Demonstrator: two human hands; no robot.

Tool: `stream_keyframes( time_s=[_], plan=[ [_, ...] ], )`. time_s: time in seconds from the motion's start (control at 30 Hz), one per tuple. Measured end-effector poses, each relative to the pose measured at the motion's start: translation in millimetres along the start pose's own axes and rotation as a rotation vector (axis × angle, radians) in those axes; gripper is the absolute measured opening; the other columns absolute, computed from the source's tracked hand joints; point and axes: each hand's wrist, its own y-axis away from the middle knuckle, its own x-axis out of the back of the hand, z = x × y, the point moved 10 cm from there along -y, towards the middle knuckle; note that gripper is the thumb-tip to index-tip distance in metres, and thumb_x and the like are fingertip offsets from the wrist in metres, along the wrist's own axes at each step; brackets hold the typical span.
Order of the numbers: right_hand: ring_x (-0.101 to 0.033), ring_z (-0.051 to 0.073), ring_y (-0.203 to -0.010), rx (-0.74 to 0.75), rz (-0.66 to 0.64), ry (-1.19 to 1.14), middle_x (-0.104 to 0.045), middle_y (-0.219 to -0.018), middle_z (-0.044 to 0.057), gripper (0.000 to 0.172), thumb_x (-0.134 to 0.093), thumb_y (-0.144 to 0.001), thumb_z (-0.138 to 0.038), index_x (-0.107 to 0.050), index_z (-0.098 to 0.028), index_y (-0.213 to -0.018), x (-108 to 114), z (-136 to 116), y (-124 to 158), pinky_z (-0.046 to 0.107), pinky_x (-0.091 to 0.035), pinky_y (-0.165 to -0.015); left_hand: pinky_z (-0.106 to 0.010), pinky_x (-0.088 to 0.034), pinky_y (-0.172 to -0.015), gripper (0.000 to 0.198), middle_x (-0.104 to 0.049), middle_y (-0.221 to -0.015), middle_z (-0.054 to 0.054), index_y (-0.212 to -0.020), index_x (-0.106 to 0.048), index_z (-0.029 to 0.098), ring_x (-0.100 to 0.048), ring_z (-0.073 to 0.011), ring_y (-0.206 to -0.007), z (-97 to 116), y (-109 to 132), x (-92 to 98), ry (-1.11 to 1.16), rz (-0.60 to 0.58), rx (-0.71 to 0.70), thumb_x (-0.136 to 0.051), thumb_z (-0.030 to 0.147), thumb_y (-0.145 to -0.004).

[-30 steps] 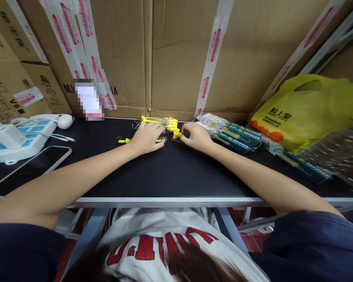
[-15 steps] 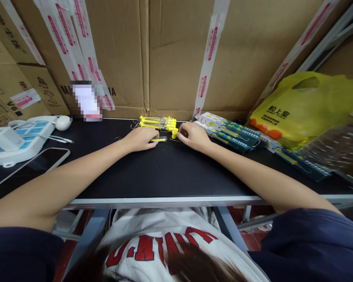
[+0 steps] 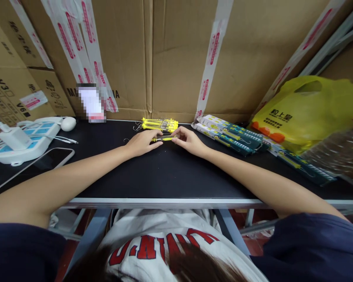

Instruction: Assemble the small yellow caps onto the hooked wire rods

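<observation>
My left hand [image 3: 141, 144] is closed on one end of a slim yellow spring scale [image 3: 166, 138] with a clear tube, held level just above the black tabletop. A metal hook sticks out to the left of that hand. At the scale's other end, the fingers of my right hand [image 3: 192, 143] pinch its yellow end piece, which they partly hide. Just behind both hands lies a bundle of similar yellow spring scales [image 3: 160, 124], their wire hooks pointing left.
Printed green-and-white boxes [image 3: 229, 135] lie to the right, beside a yellow plastic bag [image 3: 312, 109]. On the left are a power strip [image 3: 32, 147], a cable and a phone [image 3: 35, 168]. A blurred-out phone-like screen [image 3: 91, 102] leans on the large cardboard box [image 3: 176, 58] behind.
My right hand has brought the yellow end piece, upright before and apart from the tube, leftward to the tube's right end. The two parts now line up between my hands.
</observation>
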Motion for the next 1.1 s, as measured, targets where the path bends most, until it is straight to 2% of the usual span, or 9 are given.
stream_keyframes(
  time_s=[0.07, 0.17, 0.33, 0.47, 0.8, 0.93, 1.1],
  plan=[
    [-0.053, 0.013, -0.063, -0.028, 0.01, -0.089, -0.06, -0.072, -0.001, 0.037, -0.07, -0.08, -0.05, -0.056, -0.019, -0.093, 1, 5, -2, 0.028, -0.042, -0.062, -0.036, -0.048, -0.089, 0.039, -0.067, -0.116, -0.011, -0.122, -0.056, 0.016, -0.063, -0.023, -0.103, -9, 6, 0.8, 0.032, -0.013, 0.036, -0.043, 0.043, -0.096],
    [-0.057, 0.012, -0.065, -0.059, 0.031, -0.205, -0.062, -0.074, 0.0, 0.04, -0.071, -0.079, -0.053, -0.055, -0.019, -0.093, 3, 8, -3, 0.028, -0.045, -0.064, -0.039, -0.046, -0.095, 0.041, -0.065, -0.115, -0.011, -0.114, -0.058, 0.016, -0.061, -0.0238, -0.107, -13, 12, -1.4, 0.069, -0.045, 0.013, -0.035, 0.046, -0.098],
    [-0.05, 0.008, -0.056, -0.136, 0.076, -0.317, -0.06, -0.07, -0.002, 0.044, -0.071, -0.077, -0.057, -0.054, -0.02, -0.094, 6, 11, -1, 0.023, -0.037, -0.051, -0.033, -0.047, -0.084, 0.044, -0.066, -0.107, -0.009, -0.113, -0.056, 0.017, -0.062, -0.021, -0.095, -12, 10, -6.4, 0.125, -0.086, 0.016, -0.028, 0.049, -0.1],
    [-0.044, 0.006, -0.051, -0.179, 0.092, -0.345, -0.06, -0.068, -0.003, 0.046, -0.074, -0.075, -0.058, -0.054, -0.02, -0.093, 6, 14, 1, 0.022, -0.031, -0.045, -0.03, -0.045, -0.079, 0.042, -0.067, -0.103, -0.006, -0.113, -0.057, 0.018, -0.062, -0.0196, -0.089, -11, 9, -2.8, 0.14, -0.06, 0.034, -0.033, 0.05, -0.099],
    [-0.043, 0.006, -0.05, -0.18, 0.107, -0.388, -0.058, -0.069, -0.004, 0.044, -0.075, -0.075, -0.053, -0.055, -0.021, -0.096, 8, 12, 1, 0.021, -0.028, -0.042, -0.028, -0.043, -0.08, 0.038, -0.066, -0.1, -0.004, -0.112, -0.059, 0.019, -0.061, -0.0176, -0.087, -11, 9, 3.0, 0.238, -0.017, 0.015, -0.044, 0.049, -0.095],
    [-0.043, 0.005, -0.05, -0.194, 0.112, -0.423, -0.058, -0.068, -0.004, 0.043, -0.077, -0.074, -0.05, -0.056, -0.021, -0.098, 9, 13, 1, 0.02, -0.029, -0.041, -0.027, -0.041, -0.072, 0.039, -0.063, -0.087, -0.001, -0.115, -0.059, 0.019, -0.058, -0.0157, -0.076, -13, 11, 2.2, 0.236, -0.022, 0.036, -0.053, 0.048, -0.09],
    [-0.043, 0.005, -0.048, -0.221, 0.126, -0.502, -0.057, -0.066, -0.005, 0.046, -0.083, -0.067, -0.045, -0.058, -0.02, -0.097, 9, 15, 1, 0.019, -0.032, -0.041, -0.025, -0.041, -0.069, 0.038, -0.063, -0.085, 0.0, -0.111, -0.061, 0.019, -0.057, -0.0148, -0.075, -14, 11, 0.8, 0.271, -0.017, 0.042, -0.06, 0.048, -0.086]
  ],
)
